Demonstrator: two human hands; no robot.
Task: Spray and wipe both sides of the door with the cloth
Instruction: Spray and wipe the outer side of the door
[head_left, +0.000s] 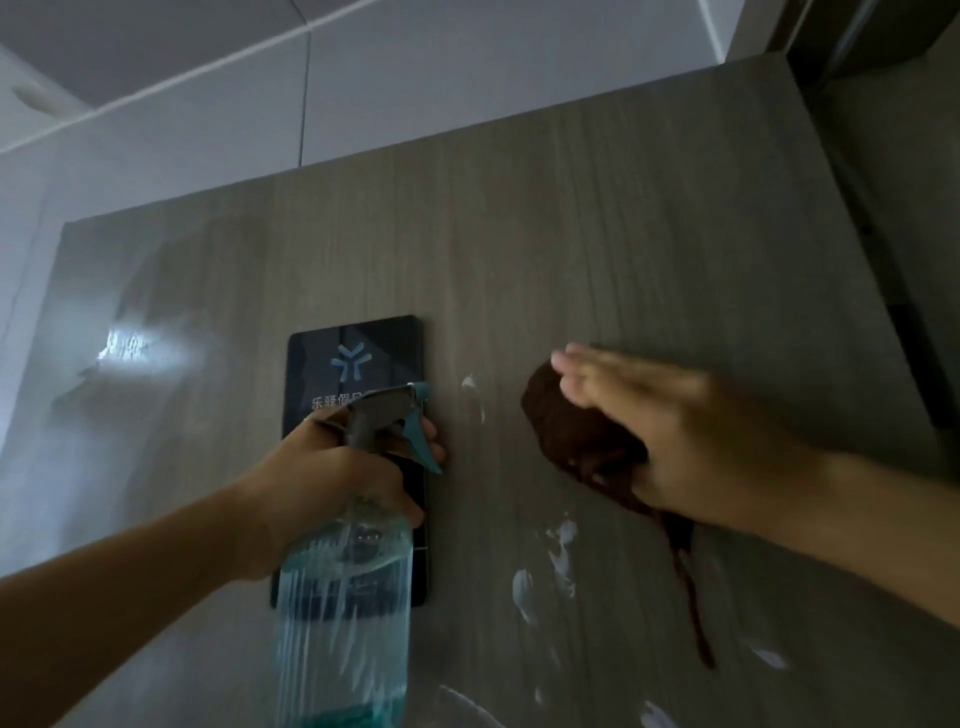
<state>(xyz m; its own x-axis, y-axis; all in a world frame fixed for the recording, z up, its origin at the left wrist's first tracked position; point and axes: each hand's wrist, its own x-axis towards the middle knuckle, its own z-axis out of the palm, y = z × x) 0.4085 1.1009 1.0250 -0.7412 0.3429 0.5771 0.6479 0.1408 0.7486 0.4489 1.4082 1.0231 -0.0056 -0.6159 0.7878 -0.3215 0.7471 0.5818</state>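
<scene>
A: Right of the black panel (358, 364), most of the door (597, 234) face looks dull grey-brown woodgrain w/ white foam streaks (558, 551) below-right of the panel – not wiped yet, I'd say.

B: Risk?

A: Streaks could run & dry into marks if the pass misses them. Also the spray bottle (343, 597) sits right over the panel; a stray squirt may wet what looks like electronics.

B: Hands?

A: Left hand (332, 467) is wrapped round the bottle neck, finger by the teal trigger, in front of the panel's lower half. Right hand (675, 431), well right of the panel, fingers straight, presses the brown cloth (576, 431) flat on the door. Cloth is bunched, a tail dangling below – could slip out from under the palm mid-swipe.
</scene>
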